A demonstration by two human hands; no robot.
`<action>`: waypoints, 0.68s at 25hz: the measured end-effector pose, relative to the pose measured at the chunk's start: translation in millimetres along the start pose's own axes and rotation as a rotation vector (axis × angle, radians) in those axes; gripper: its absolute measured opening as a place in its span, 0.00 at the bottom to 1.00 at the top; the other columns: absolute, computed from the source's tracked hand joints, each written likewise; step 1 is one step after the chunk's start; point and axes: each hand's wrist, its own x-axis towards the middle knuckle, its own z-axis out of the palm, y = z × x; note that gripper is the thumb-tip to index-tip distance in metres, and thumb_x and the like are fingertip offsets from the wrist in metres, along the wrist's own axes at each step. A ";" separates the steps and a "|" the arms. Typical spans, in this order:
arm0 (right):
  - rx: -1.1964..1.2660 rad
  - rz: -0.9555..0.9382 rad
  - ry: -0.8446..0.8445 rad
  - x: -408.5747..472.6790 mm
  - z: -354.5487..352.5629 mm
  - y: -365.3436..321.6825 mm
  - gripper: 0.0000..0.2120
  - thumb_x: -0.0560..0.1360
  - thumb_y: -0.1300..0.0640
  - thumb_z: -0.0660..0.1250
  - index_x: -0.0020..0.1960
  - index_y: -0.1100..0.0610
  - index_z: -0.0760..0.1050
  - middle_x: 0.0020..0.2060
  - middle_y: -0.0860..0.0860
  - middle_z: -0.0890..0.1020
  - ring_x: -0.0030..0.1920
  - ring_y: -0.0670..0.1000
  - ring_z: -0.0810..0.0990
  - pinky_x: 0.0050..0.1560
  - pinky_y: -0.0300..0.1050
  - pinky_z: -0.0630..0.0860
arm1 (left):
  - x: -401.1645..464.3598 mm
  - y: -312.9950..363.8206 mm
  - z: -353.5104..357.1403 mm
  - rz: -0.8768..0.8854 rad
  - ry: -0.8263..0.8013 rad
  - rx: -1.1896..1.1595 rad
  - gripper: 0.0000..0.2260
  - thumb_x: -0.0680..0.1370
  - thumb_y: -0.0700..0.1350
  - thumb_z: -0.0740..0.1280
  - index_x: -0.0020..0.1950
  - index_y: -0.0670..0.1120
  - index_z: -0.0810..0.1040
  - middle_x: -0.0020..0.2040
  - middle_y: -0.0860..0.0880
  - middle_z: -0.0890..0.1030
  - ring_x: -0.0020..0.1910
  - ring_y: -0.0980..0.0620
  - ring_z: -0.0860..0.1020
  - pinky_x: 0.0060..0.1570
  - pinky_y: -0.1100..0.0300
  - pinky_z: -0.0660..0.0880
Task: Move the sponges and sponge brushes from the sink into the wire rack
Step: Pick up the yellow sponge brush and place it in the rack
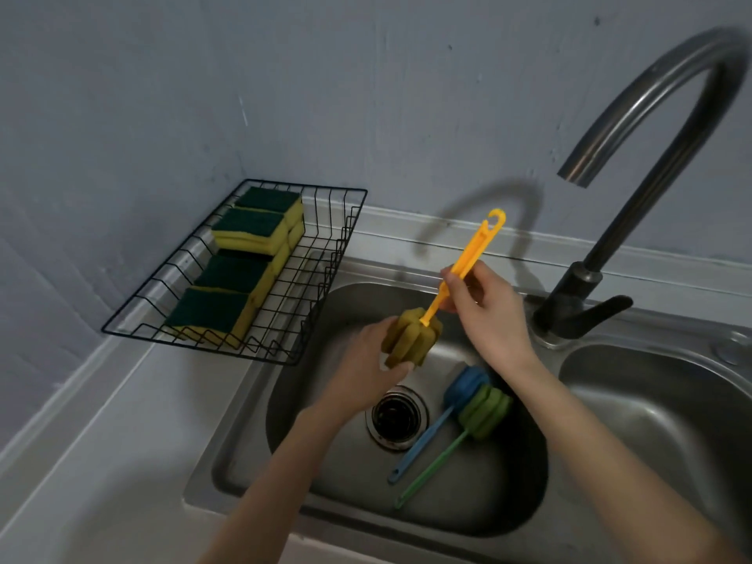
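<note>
A yellow sponge brush (413, 339) hangs over the left sink basin (252, 405). My right hand (484, 307) grips its orange-yellow handle, and my left hand (366, 372) wraps around its sponge head from below. A blue sponge brush (464, 386) and a green sponge brush (484, 413) lie side by side on the basin floor, right of the drain. The black wire rack (325, 274) stands at the sink's back left corner, with several yellow-and-green sponges (244, 254) lined along its left side.
A dark curved faucet (618, 221) rises between the two basins, its spout high on the right. The drain (396, 417) sits mid-basin. A second basin (651, 405) lies to the right. White counter (101, 441) runs along the left, and a wall stands behind.
</note>
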 end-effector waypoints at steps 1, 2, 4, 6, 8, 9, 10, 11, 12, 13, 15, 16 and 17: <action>0.074 0.015 -0.004 0.9 -0.6 -4.9 0.06 0.77 0.57 0.61 0.45 0.58 0.75 0.35 0.51 0.80 0.33 0.45 0.81 0.44 0.43 0.78 | 0.1 1.8 -3.2 0.003 0.038 -0.016 0.28 0.72 0.42 0.69 0.69 0.46 0.64 0.66 0.45 0.70 0.60 0.56 0.69 0.55 0.70 0.61; 0.166 0.039 -0.012 1.7 -1.6 -10.1 0.06 0.77 0.58 0.61 0.45 0.58 0.74 0.36 0.52 0.80 0.30 0.41 0.80 0.42 0.40 0.79 | 0.1 4.1 -6.6 0.003 0.077 -0.037 0.28 0.71 0.42 0.70 0.69 0.47 0.64 0.66 0.45 0.70 0.60 0.55 0.69 0.56 0.69 0.62; 0.333 0.093 -0.029 4.1 -3.8 -20.0 0.05 0.77 0.59 0.61 0.44 0.59 0.73 0.36 0.52 0.79 0.26 0.38 0.78 0.37 0.33 0.79 | 0.6 6.6 -12.1 0.003 0.138 -0.063 0.28 0.71 0.43 0.70 0.68 0.46 0.65 0.64 0.45 0.70 0.62 0.51 0.70 0.58 0.64 0.65; 0.376 0.114 -0.036 9.2 -7.1 -29.5 0.06 0.77 0.60 0.61 0.42 0.58 0.73 0.36 0.51 0.79 0.25 0.38 0.78 0.34 0.30 0.78 | 1.8 9.3 -19.2 0.026 0.188 -0.059 0.25 0.71 0.42 0.70 0.66 0.45 0.67 0.63 0.45 0.71 0.60 0.50 0.71 0.57 0.64 0.66; 0.380 0.103 -0.048 18.1 -10.3 -40.1 0.07 0.77 0.60 0.61 0.40 0.56 0.73 0.36 0.51 0.79 0.24 0.39 0.77 0.33 0.30 0.79 | 5.3 14.9 -31.7 0.057 0.219 -0.047 0.21 0.72 0.41 0.69 0.63 0.44 0.70 0.60 0.44 0.74 0.56 0.52 0.73 0.54 0.65 0.67; 0.382 0.093 -0.054 24.3 -11.1 -45.4 0.07 0.77 0.60 0.61 0.40 0.56 0.73 0.36 0.52 0.79 0.24 0.39 0.77 0.32 0.31 0.79 | 9.2 17.5 -40.2 0.078 0.230 -0.036 0.19 0.72 0.41 0.69 0.62 0.44 0.71 0.59 0.44 0.75 0.54 0.53 0.73 0.53 0.64 0.67; 0.383 0.082 -0.059 30.3 -11.5 -51.3 0.06 0.77 0.60 0.61 0.41 0.57 0.74 0.35 0.52 0.79 0.24 0.39 0.77 0.32 0.31 0.79 | 12.8 20.5 -49.8 0.100 0.238 -0.022 0.18 0.72 0.42 0.68 0.61 0.44 0.72 0.58 0.44 0.75 0.54 0.52 0.74 0.52 0.63 0.69; 0.381 0.068 -0.062 37.3 -12.0 -57.4 0.06 0.77 0.60 0.61 0.42 0.58 0.74 0.35 0.51 0.78 0.24 0.39 0.77 0.32 0.31 0.79 | 17.9 22.1 -60.3 0.121 0.250 -0.001 0.18 0.72 0.44 0.68 0.60 0.43 0.72 0.57 0.44 0.76 0.53 0.50 0.75 0.52 0.61 0.70; 0.382 0.051 -0.064 45.1 -12.1 -63.8 0.05 0.77 0.59 0.61 0.43 0.57 0.74 0.35 0.51 0.78 0.24 0.39 0.78 0.32 0.31 0.79 | 23.9 22.8 -71.7 0.143 0.265 0.034 0.19 0.71 0.46 0.67 0.60 0.43 0.73 0.56 0.44 0.76 0.53 0.49 0.75 0.53 0.60 0.71; 0.386 0.027 -0.066 53.3 -11.8 -68.8 0.06 0.77 0.59 0.61 0.42 0.55 0.74 0.35 0.51 0.78 0.24 0.39 0.78 0.31 0.31 0.78 | 30.1 22.2 -82.8 0.151 0.276 0.075 0.18 0.71 0.46 0.67 0.60 0.43 0.72 0.56 0.44 0.75 0.54 0.50 0.74 0.53 0.60 0.71; 0.401 -0.008 -0.067 71.4 -9.3 -76.3 0.07 0.76 0.60 0.61 0.40 0.53 0.74 0.35 0.52 0.77 0.25 0.39 0.78 0.30 0.31 0.77 | 45.3 16.1 -103.3 0.132 0.303 0.147 0.17 0.73 0.43 0.67 0.61 0.43 0.72 0.57 0.44 0.74 0.53 0.53 0.72 0.53 0.62 0.67; 0.414 -0.009 -0.070 81.3 -6.9 -78.7 0.07 0.76 0.60 0.61 0.40 0.54 0.74 0.35 0.53 0.77 0.25 0.40 0.78 0.30 0.31 0.77 | 54.6 11.7 -112.0 0.111 0.318 0.182 0.17 0.74 0.42 0.66 0.61 0.43 0.72 0.58 0.43 0.74 0.54 0.52 0.70 0.54 0.62 0.66; 0.423 -0.004 -0.075 91.5 -2.7 -79.5 0.07 0.76 0.60 0.61 0.40 0.55 0.74 0.35 0.53 0.77 0.26 0.41 0.79 0.31 0.31 0.77 | 65.4 6.6 -119.0 0.073 0.335 0.213 0.17 0.74 0.42 0.66 0.62 0.44 0.71 0.59 0.42 0.73 0.56 0.50 0.69 0.55 0.61 0.65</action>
